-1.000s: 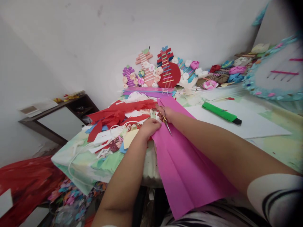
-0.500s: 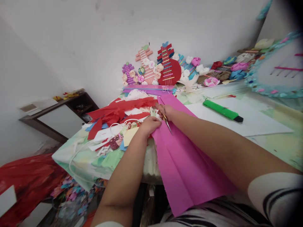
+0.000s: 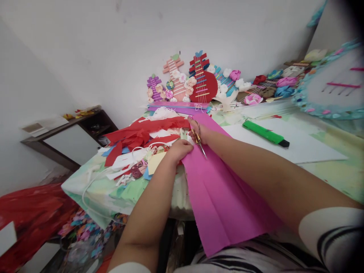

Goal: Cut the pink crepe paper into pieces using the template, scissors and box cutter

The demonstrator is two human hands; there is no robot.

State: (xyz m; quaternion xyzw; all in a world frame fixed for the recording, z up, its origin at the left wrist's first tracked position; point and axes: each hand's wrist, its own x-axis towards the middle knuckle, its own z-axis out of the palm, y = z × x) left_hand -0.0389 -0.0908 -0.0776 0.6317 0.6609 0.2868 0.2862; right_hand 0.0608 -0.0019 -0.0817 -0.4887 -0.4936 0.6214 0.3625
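A long magenta sheet of crepe paper [image 3: 216, 204] runs from the table down over its front edge to my lap, with fold lines along it. My left hand [image 3: 182, 149] pinches the sheet's left edge, fingers pressed together. Just beyond it, my right hand [image 3: 199, 132] is closed around a pair of scissors [image 3: 200, 143] with gold handles. The blades look shut and point back toward me, lying over the magenta paper. The right fingers are partly hidden behind the handles and wrist.
Red paper scraps [image 3: 133, 138] and white cord pile up at the left. A green box cutter [image 3: 264, 132] lies on white board [image 3: 307, 148] at right. Decorated paper instruments [image 3: 203, 83] lean on the wall. A dark cabinet [image 3: 82, 132] stands left; a red plastic bag [image 3: 34, 216] is on the floor.
The scissors and right hand have shifted very slightly, and the magenta sheet's lower end has risen a little. My left hand keeps its pinch on the edge.
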